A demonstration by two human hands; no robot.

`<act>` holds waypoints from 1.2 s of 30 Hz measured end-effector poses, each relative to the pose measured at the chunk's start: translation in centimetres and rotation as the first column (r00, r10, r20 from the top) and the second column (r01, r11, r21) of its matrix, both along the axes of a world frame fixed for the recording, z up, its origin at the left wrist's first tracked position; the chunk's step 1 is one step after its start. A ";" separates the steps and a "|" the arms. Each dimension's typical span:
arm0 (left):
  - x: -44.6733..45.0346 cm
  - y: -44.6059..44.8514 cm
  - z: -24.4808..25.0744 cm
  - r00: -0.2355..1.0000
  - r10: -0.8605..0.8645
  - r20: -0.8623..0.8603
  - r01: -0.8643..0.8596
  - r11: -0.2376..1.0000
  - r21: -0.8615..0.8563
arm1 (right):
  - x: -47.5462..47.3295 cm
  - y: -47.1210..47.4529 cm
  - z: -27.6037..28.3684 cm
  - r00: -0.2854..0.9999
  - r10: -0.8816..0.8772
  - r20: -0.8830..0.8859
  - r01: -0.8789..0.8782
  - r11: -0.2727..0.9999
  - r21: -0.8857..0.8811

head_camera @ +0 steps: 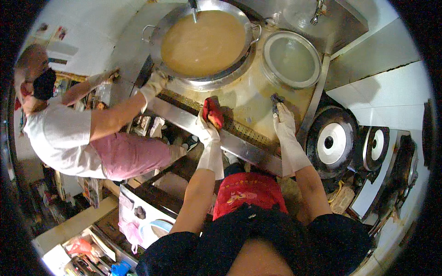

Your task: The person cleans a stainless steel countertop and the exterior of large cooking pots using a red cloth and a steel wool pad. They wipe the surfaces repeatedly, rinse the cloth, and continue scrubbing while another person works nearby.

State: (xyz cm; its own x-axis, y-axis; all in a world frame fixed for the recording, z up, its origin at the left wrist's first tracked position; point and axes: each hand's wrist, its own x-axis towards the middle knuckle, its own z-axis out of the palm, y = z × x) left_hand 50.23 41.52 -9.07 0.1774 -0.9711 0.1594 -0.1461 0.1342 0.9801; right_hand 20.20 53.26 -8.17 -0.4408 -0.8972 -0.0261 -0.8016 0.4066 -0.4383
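My left hand [208, 129], in a pale rubber glove, grips a red cloth-like item [212, 112] with an orange patch, above the front edge of the stove top. My right hand [285, 120], gloved alike, holds a dark scouring pad [276, 100] against the wet, yellowish stove top [247, 103]. Just beyond the pad, a round metal-rimmed pot [291, 58] of cloudy liquid is set into the surface. Farther left sits a large two-handled wok [203, 41] filled with brown liquid, and a dark-handled utensil [193, 10] dips into it.
A co-worker [65, 138] leans in from the left, a gloved hand [154, 86] beside the wok. A perforated drain strip [248, 136] runs along the front metal edge [193, 119]. Blackened round pans [331, 143] stand at right. A faucet [317, 12] is at the back.
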 end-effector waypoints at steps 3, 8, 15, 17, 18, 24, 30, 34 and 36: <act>-0.6 1.3 -0.9 0.997 0.070 0.018 -0.071 0.995 0.064 | 1.4 1.8 0.8 0.995 -0.083 -0.051 0.081 0.996 -0.041; -5.0 4.2 -1.4 0.957 0.188 -0.221 -0.162 0.978 0.131 | 9.1 -0.8 1.5 0.591 -0.056 0.805 0.175 0.983 -0.060; -8.0 8.5 2.3 0.896 0.239 -0.374 -0.045 0.888 0.459 | 15.0 -0.8 2.7 0.371 0.013 0.928 0.350 0.924 -0.153; -6.7 8.7 2.3 0.928 0.256 -0.272 -0.108 0.881 0.460 | 14.5 -0.4 3.7 0.287 -0.054 0.956 0.416 0.906 -0.073; -5.9 8.7 1.9 0.942 0.264 -0.210 -0.174 0.914 0.367 | 14.0 -0.2 4.3 0.225 -0.066 0.972 0.446 0.894 -0.043; -2.0 8.2 -1.4 0.897 0.378 -0.231 -0.229 0.842 0.488 | 10.5 0.6 6.4 -0.319 0.200 0.926 0.569 0.822 0.018; -1.8 7.6 0.0 0.926 0.258 -0.276 -0.085 0.854 0.514 | 8.4 1.4 7.4 -0.345 0.120 0.931 0.626 0.768 0.133; -1.7 7.3 1.7 0.963 0.153 -0.222 -0.040 0.896 0.441 | 7.6 1.3 8.7 -0.250 -0.027 0.968 0.651 0.735 0.189; -1.7 7.2 2.1 0.945 0.140 -0.295 -0.003 0.907 0.421 | 7.1 1.1 9.4 -0.202 -0.044 0.978 0.606 0.779 0.160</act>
State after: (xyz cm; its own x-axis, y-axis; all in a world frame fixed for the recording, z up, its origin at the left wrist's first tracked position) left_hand 48.49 48.77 -6.97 0.2230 -0.9192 -0.3246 0.1818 -0.2879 0.9402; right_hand 27.35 54.36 1.19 -0.4343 -0.6960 -0.5718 0.7457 0.0783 -0.6617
